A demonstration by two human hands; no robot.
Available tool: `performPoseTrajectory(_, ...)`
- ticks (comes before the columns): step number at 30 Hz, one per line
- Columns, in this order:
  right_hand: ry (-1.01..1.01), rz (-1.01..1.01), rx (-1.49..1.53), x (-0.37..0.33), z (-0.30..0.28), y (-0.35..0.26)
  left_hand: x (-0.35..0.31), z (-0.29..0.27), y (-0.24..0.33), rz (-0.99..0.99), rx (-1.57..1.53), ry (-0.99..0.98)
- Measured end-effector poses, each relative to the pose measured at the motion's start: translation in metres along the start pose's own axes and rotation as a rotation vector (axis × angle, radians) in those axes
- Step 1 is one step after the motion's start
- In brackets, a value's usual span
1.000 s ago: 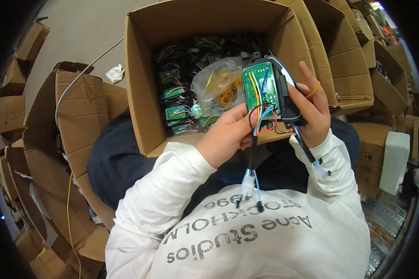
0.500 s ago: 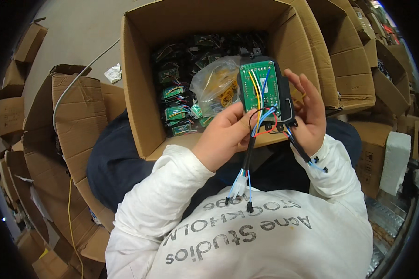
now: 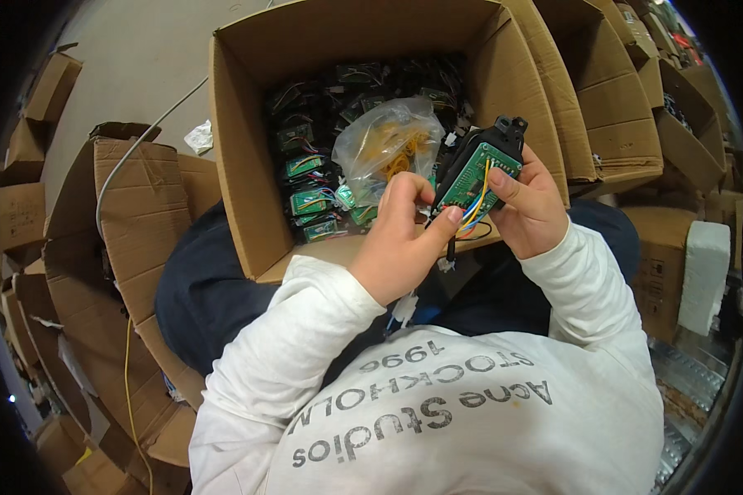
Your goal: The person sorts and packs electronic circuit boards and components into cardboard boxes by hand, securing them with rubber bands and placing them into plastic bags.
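A green circuit board (image 3: 462,188) in a black plastic housing (image 3: 504,132) is tilted above the near right part of an open cardboard box (image 3: 248,157). My right hand (image 3: 532,206) grips its right side, thumb on the board face. My left hand (image 3: 404,235) is closed at its lower left end, thumb and bent fingers by the coloured wires (image 3: 477,206). Whether it pinches the wires or the housing is hard to tell. Below hangs a cable with a white connector (image 3: 404,308). Inside the box lie several similar boards (image 3: 309,202) and a clear plastic bag (image 3: 355,140) of yellow bands (image 3: 404,153).
More open cardboard boxes stand at the left (image 3: 140,223) and right (image 3: 619,124). A white foam block (image 3: 703,276) is at the right beside a carton (image 3: 660,264). A grey cable (image 3: 144,136) arches over the left boxes; a yellow cord (image 3: 129,388) hangs lower.
The board has turned clockwise and tilted, its far end swinging right. My right hand has shifted from behind it to the right side, thumb now on top. The dangling leads have moved left.
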State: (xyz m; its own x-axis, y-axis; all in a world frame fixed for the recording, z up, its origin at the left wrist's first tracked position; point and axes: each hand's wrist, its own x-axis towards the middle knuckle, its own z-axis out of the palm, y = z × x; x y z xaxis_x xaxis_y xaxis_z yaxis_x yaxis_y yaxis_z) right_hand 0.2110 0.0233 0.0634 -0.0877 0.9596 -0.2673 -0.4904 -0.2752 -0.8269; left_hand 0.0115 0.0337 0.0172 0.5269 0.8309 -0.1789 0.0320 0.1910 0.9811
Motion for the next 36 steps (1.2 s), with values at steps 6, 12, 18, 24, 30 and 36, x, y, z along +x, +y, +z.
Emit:
performPoseTrajectory(6,0.035,0.047,0.049,-0.005,0.010,0.002,-0.005,0.010,0.009,-0.122,-0.398,-0.121)
performPoseTrajectory(12,0.068,0.015,-0.079,-0.001,0.009,0.002,-0.002,0.007,0.003,-0.240,-0.394,-0.232)
performPoseTrajectory(18,0.045,0.022,-0.182,0.010,-0.010,-0.008,-0.003,0.008,0.011,-0.242,-0.453,-0.142)
performPoseTrajectory(24,0.072,-0.067,-0.137,0.021,-0.029,-0.037,-0.002,0.002,0.023,-0.187,-0.530,-0.030)
performPoseTrajectory(30,-0.121,0.072,-0.168,0.012,-0.010,-0.011,-0.006,0.001,0.024,-0.205,-0.506,-0.058)
performPoseTrajectory(36,-0.100,-0.141,-0.237,0.019,-0.020,-0.035,-0.001,-0.007,0.019,-0.219,-0.285,-0.225)
